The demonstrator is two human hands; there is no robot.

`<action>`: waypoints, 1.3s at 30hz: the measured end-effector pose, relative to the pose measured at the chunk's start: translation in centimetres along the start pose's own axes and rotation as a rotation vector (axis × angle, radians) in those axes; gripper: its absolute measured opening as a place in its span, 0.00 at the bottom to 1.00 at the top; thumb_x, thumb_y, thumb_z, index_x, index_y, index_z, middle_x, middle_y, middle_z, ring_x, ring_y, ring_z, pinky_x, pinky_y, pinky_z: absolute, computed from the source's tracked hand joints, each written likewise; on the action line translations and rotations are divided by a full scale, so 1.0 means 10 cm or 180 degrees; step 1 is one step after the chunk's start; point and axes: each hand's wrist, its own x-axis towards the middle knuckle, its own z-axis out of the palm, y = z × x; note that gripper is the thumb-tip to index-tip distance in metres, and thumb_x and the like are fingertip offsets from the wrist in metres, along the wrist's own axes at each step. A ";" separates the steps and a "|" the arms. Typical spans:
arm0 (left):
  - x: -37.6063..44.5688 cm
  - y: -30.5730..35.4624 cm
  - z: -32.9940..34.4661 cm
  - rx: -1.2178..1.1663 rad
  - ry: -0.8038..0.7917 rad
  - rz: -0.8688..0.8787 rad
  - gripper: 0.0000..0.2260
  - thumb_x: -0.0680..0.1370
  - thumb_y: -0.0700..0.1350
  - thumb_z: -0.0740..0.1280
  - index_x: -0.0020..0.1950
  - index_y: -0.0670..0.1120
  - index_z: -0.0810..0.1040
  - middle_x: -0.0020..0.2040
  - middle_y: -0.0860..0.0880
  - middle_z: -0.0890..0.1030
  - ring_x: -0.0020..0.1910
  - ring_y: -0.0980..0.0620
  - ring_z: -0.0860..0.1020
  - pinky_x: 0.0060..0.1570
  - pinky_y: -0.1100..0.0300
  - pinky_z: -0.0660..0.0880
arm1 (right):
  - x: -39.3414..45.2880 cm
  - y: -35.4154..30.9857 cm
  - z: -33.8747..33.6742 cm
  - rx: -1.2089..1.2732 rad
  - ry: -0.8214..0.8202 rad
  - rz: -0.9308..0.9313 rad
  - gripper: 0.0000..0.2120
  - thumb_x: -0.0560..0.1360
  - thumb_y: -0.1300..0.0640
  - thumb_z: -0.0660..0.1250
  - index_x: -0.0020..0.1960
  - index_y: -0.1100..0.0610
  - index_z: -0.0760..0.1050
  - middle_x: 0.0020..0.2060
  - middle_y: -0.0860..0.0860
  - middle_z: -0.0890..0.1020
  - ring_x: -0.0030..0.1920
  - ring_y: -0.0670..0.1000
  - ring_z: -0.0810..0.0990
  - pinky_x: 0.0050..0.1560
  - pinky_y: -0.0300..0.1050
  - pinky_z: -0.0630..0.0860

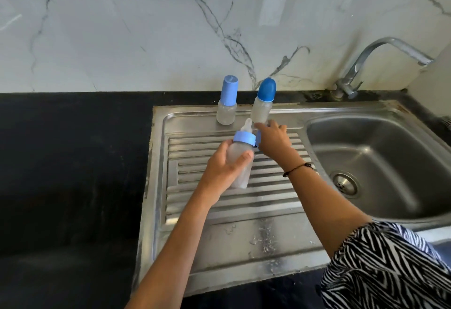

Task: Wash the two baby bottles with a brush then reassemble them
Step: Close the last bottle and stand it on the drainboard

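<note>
My left hand (pixel 219 169) grips a frosted baby bottle (pixel 240 164) by its body and holds it tilted over the ribbed drainboard (pixel 244 235). This bottle has a light blue ring and a clear teat on top. My right hand (pixel 274 140) is just right of the teat, with a blue cap (pixel 258 139) mostly hidden under its palm. Its fingertips are near the base of a second bottle (pixel 262 112), which stands upright under a dark blue domed cap. A third bottle (pixel 227 114) with a tall light blue cap stands upright to its left.
The steel sink basin (pixel 380 162) with its drain lies to the right, under a chrome faucet (pixel 380 57). A black counter (pixel 73 162) stretches to the left. A marble wall rises right behind the bottles. No brush is in view.
</note>
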 end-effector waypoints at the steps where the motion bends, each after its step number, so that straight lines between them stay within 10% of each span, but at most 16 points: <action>1: 0.00 0.01 -0.01 0.0016 0.0016 -0.0003 0.14 0.76 0.52 0.68 0.59 0.52 0.72 0.47 0.51 0.79 0.45 0.54 0.79 0.45 0.57 0.78 | 0.00 0.04 0.05 0.0021 0.0051 -0.0091 0.19 0.77 0.59 0.61 0.68 0.55 0.66 0.61 0.60 0.68 0.59 0.63 0.70 0.58 0.53 0.71; 10: -0.01 0.11 -0.09 -0.0160 0.0201 0.0022 0.13 0.76 0.50 0.67 0.59 0.50 0.72 0.46 0.51 0.78 0.42 0.56 0.77 0.37 0.64 0.72 | -0.43 0.21 -1.03 0.0987 -0.0378 -0.0149 0.25 0.76 0.38 0.60 0.40 0.60 0.74 0.29 0.54 0.80 0.25 0.50 0.77 0.30 0.40 0.74; 16: -0.12 0.23 -0.01 -0.0304 0.0156 0.0319 0.05 0.77 0.49 0.67 0.51 0.56 0.72 0.48 0.50 0.78 0.44 0.54 0.78 0.39 0.62 0.74 | -0.94 0.31 -1.56 0.4150 -0.0863 -0.0630 0.22 0.73 0.45 0.60 0.53 0.65 0.73 0.31 0.56 0.79 0.27 0.51 0.76 0.28 0.41 0.75; 21: -0.27 0.34 0.09 -0.0373 0.0000 0.0452 0.13 0.77 0.49 0.67 0.60 0.53 0.71 0.48 0.53 0.78 0.44 0.58 0.78 0.40 0.63 0.74 | -1.02 0.42 -0.87 0.1360 -0.0547 0.0268 0.19 0.75 0.44 0.66 0.46 0.63 0.75 0.39 0.57 0.81 0.33 0.50 0.76 0.39 0.46 0.77; 28: -0.36 0.43 0.16 -0.0324 -0.0025 0.0543 0.09 0.77 0.47 0.67 0.56 0.53 0.72 0.46 0.53 0.78 0.42 0.58 0.77 0.39 0.63 0.72 | -1.28 0.44 -1.53 0.4516 -0.0339 -0.0282 0.14 0.75 0.50 0.62 0.53 0.60 0.73 0.37 0.56 0.79 0.29 0.50 0.76 0.28 0.39 0.76; 33: -0.43 0.48 0.19 -0.0291 -0.0139 0.0648 0.16 0.77 0.48 0.67 0.64 0.49 0.71 0.50 0.51 0.78 0.45 0.56 0.77 0.41 0.62 0.73 | -1.33 0.44 -0.91 0.1856 -0.0438 0.0293 0.13 0.74 0.53 0.68 0.52 0.61 0.74 0.40 0.57 0.80 0.37 0.52 0.81 0.38 0.42 0.78; 39: -0.45 0.50 0.14 -0.0393 -0.0195 0.0597 0.12 0.77 0.47 0.67 0.59 0.53 0.71 0.50 0.50 0.78 0.47 0.54 0.78 0.45 0.58 0.75 | -1.35 0.37 -1.47 0.2938 0.0426 -0.0189 0.11 0.74 0.58 0.69 0.55 0.57 0.74 0.42 0.55 0.80 0.33 0.51 0.80 0.37 0.40 0.80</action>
